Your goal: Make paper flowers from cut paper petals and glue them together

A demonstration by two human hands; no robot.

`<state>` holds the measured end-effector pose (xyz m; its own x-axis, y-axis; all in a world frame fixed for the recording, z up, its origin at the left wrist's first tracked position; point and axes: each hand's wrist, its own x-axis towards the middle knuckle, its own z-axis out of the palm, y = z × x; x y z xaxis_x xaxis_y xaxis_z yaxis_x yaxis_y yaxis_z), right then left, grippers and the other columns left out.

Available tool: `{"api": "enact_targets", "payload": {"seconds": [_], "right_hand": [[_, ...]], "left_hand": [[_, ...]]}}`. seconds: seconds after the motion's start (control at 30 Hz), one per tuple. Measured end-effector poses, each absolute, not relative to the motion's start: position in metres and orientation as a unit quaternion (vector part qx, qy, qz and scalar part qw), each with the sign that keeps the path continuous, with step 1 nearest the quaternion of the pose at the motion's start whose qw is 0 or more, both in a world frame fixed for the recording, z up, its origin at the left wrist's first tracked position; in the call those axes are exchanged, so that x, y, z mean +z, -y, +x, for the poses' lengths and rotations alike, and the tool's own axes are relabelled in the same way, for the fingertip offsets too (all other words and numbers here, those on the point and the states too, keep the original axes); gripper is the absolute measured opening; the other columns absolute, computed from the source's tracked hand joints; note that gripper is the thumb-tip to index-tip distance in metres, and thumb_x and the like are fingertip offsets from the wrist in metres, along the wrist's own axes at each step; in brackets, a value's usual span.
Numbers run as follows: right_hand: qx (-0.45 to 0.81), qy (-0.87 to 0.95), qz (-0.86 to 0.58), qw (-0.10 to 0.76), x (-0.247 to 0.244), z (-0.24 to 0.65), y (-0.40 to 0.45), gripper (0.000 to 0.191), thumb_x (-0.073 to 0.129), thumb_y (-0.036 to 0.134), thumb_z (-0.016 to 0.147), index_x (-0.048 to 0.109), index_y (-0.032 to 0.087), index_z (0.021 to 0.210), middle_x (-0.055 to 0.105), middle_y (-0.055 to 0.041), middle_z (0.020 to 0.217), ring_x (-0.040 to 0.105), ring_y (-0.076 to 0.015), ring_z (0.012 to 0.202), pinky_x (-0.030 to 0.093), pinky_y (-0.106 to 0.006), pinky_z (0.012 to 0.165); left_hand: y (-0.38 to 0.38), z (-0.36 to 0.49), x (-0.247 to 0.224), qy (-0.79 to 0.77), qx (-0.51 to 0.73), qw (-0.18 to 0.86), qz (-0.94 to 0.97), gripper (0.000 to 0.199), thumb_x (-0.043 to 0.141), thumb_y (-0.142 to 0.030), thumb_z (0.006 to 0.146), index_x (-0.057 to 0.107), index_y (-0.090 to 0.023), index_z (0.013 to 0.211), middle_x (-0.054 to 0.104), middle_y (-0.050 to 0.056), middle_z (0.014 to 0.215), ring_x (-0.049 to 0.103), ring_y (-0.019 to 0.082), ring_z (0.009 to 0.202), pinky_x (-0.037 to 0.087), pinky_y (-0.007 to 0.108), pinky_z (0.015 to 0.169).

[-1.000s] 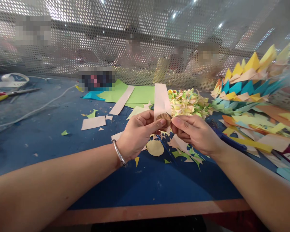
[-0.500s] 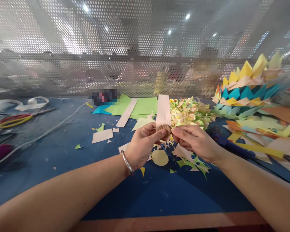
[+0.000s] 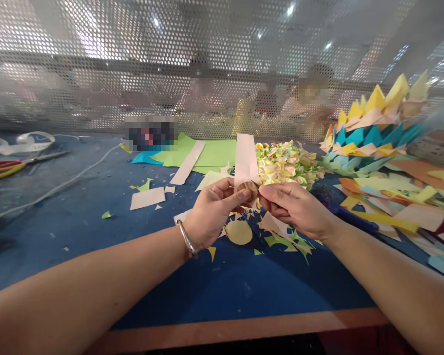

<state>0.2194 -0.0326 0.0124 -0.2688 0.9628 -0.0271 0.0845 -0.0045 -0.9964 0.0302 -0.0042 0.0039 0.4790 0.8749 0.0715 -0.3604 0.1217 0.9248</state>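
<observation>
My left hand (image 3: 214, 212), with a silver bangle at its wrist, is closed on an upright pale pink paper strip (image 3: 246, 159). Its thumb presses a round brown wood-patterned disc (image 3: 248, 191) against the strip's lower end. At the disc's right edge, the thumb and fingers of my right hand (image 3: 294, 204) are pinched together; a small dark bit shows at their tips, too small to name. Below the hands lies a pale yellow paper circle (image 3: 239, 232). Paper offcuts (image 3: 281, 229) with cut-out edges are scattered beside it.
Behind my hands sits a heap of small folded paper pieces (image 3: 286, 162). Green sheets (image 3: 214, 152) lie at the back. A tiered folded-paper piece (image 3: 377, 130) stands right, above loose scraps (image 3: 403, 192). Scissors (image 3: 7, 167) and a white cable (image 3: 74, 197) are left. A perforated screen (image 3: 222, 39) rises behind.
The view has shifted slightly down and right, so the table things appear higher and further left. Both hands keep nearly the same grip around the strip and disc.
</observation>
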Motion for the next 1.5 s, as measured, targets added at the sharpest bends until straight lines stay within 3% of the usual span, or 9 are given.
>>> {"api": "enact_targets", "payload": {"seconds": [0.6, 1.5], "right_hand": [[0.524, 0.596, -0.460, 0.399, 0.0133, 0.2201, 0.0328, 0.048, 0.064, 0.058, 0.088, 0.057, 0.017, 0.065, 0.024, 0.0099, 0.048, 0.014, -0.0038, 0.041, 0.006, -0.023, 0.038], [0.471, 0.646, -0.453, 0.394, 0.0155, 0.2231, 0.0336, 0.048, 0.061, 0.055, 0.092, 0.053, 0.019, 0.062, 0.020, 0.0104, 0.048, 0.015, -0.0045, 0.041, 0.008, -0.025, 0.038]], "left_hand": [[0.0064, 0.0309, 0.0020, -0.239, 0.442, 0.699, 0.509, 0.010, 0.075, -0.020, 0.081, 0.066, -0.014, 0.080, 0.068, 0.000, 0.074, 0.060, 0.009, 0.068, 0.044, 0.024, 0.067], [0.0048, 0.0295, 0.0076, -0.270, 0.459, 0.671, 0.516, 0.011, 0.076, -0.020, 0.074, 0.069, -0.016, 0.066, 0.065, -0.001, 0.069, 0.045, 0.009, 0.060, 0.032, 0.026, 0.059]]}}
